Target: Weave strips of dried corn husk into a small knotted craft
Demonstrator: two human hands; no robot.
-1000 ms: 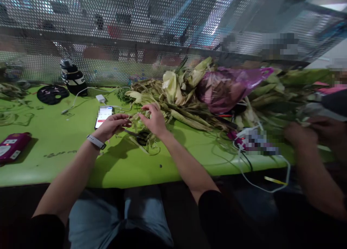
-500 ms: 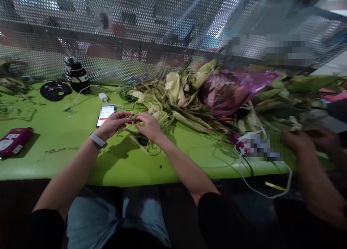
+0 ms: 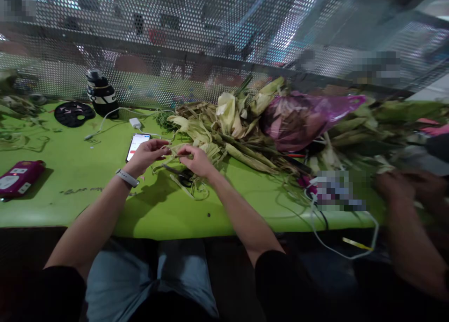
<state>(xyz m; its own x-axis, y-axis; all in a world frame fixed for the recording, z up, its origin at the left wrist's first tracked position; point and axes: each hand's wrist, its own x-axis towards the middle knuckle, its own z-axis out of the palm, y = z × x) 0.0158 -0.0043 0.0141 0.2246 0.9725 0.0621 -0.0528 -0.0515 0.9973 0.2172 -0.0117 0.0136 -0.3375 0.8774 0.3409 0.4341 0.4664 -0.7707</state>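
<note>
Between my two hands runs a thin, pale strip of corn husk (image 3: 174, 150). My left hand (image 3: 149, 154), with a grey band on its wrist, pinches one end near the phone (image 3: 136, 142). Fingers bent, my right hand (image 3: 196, 159) pinches the other end a short way to the right. Just below the hands, a pair of dark-handled scissors (image 3: 184, 177) lies on the green table (image 3: 157, 214) among loose husk strips (image 3: 189, 191). A heap of dry corn husks (image 3: 224, 121) begins right behind my right hand.
A pink plastic bag (image 3: 294, 121) of husks sits on the heap. At the left are a black bottle (image 3: 101, 95), a black palette-shaped piece (image 3: 73, 114) and a purple device (image 3: 21, 179). A white cable (image 3: 351, 256) hangs over the front edge. Another person's hands (image 3: 400, 186) work at the right.
My hands have moved slightly apart, with the husk strip now showing between them. The view has shifted a little.
</note>
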